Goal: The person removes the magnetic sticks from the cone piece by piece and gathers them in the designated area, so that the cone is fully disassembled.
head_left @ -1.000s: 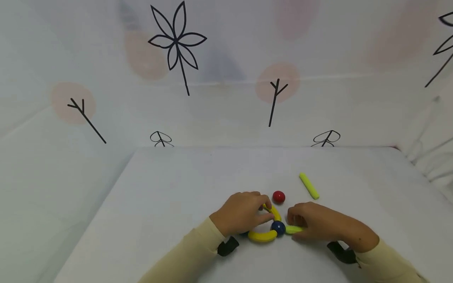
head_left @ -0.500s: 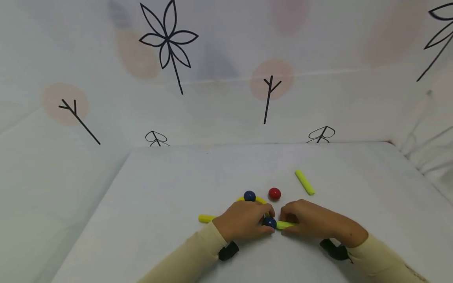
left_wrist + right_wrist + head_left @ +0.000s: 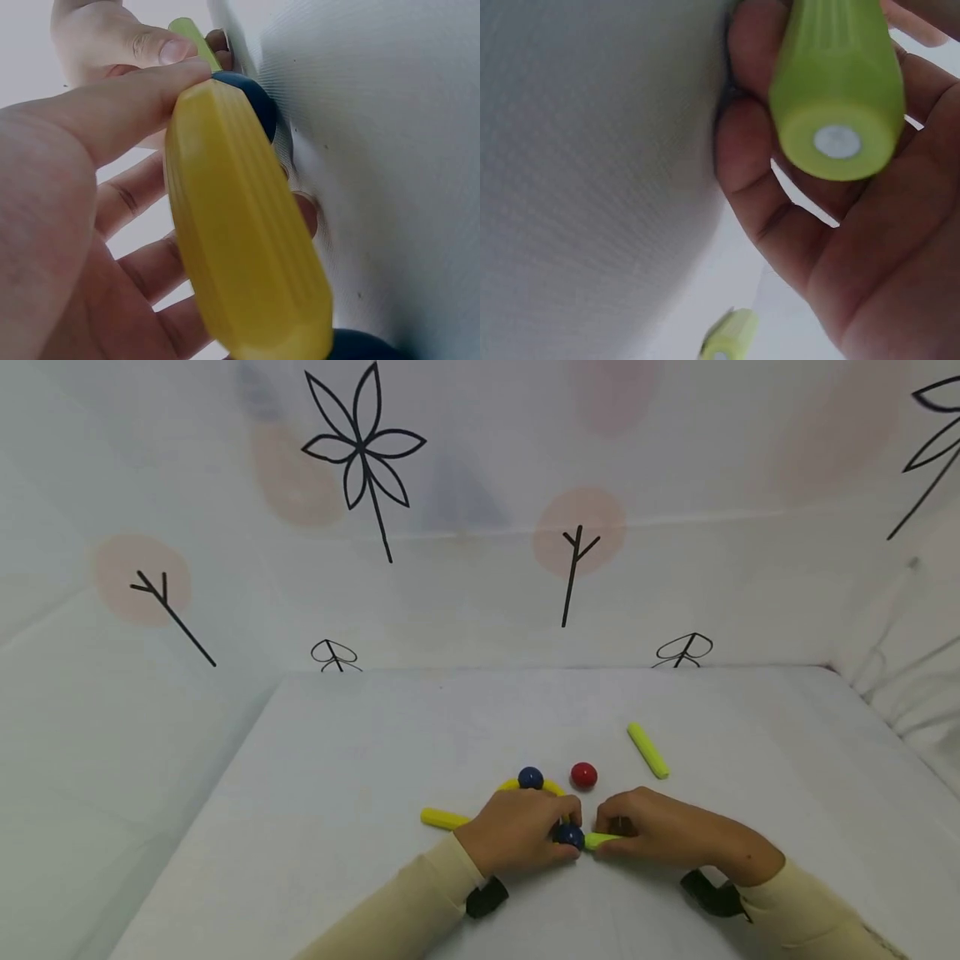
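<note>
A dark blue ball point(image 3: 570, 837) is pinched between the thumb and fingers of the left hand point(image 3: 513, 833). Yellow curved pieces point(image 3: 240, 225) join it, partly hidden under that hand, with a second blue ball point(image 3: 530, 777) behind them. The right hand point(image 3: 660, 828) grips a light green stick point(image 3: 600, 841) by its sides, its inner end against the pinched ball. In the right wrist view the stick's outer end point(image 3: 837, 142) shows a pale round spot. A straight yellow stick point(image 3: 444, 818) extends left from beneath the left hand.
A red ball point(image 3: 583, 775) lies just behind the hands. Farther back to the right is another green stick point(image 3: 648, 750). The white table point(image 3: 360, 735) meets a pale patterned cloth backdrop point(image 3: 465, 593).
Compared with a second ago, the left hand has come down from the curved piece to the blue ball. The linked pieces have turned, revealing the rear blue ball and straight yellow stick. The right hand has moved slightly left.
</note>
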Demonstrator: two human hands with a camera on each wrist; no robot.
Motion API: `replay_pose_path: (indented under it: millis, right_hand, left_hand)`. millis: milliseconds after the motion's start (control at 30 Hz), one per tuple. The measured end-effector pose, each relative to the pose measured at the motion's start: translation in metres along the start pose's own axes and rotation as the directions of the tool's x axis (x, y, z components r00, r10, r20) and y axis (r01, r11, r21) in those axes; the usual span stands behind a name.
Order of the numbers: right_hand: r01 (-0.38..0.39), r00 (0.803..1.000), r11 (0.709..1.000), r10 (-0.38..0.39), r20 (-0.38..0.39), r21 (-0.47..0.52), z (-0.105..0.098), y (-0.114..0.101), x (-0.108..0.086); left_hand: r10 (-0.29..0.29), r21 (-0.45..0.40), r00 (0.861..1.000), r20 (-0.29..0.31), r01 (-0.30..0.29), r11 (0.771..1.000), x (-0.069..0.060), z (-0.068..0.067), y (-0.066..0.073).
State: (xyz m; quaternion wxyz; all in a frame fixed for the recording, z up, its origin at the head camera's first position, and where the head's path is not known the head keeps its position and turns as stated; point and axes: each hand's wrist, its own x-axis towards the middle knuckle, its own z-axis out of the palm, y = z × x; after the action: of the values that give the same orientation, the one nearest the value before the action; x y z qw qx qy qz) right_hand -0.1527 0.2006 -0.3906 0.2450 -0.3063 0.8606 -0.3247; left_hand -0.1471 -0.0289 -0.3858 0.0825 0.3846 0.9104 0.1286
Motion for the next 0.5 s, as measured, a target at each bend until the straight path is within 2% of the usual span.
replay_pose_path:
  millis: [167,367,500]
  right_hand:
    - [0.004,1.000,1.000,-0.004,-0.008,0.003,-0.003,0.002,-0.001]
    - [-0.040,0.999,0.998,0.041,-0.016,0.045,-0.007,0.012,-0.007]
    - [-0.046,0.994,0.997,0.052,-0.100,0.058,-0.014,0.014,-0.009]
  left_hand:
    - [-0.001,-0.008,1.000,-0.011,0.001,1.000,0.001,-0.001,-0.001]
    - [-0.040,-0.037,0.998,0.041,0.041,0.998,-0.001,-0.001,-0.002]
    - [-0.033,-0.033,0.999,0.039,0.034,0.999,-0.002,-0.001,-0.002]
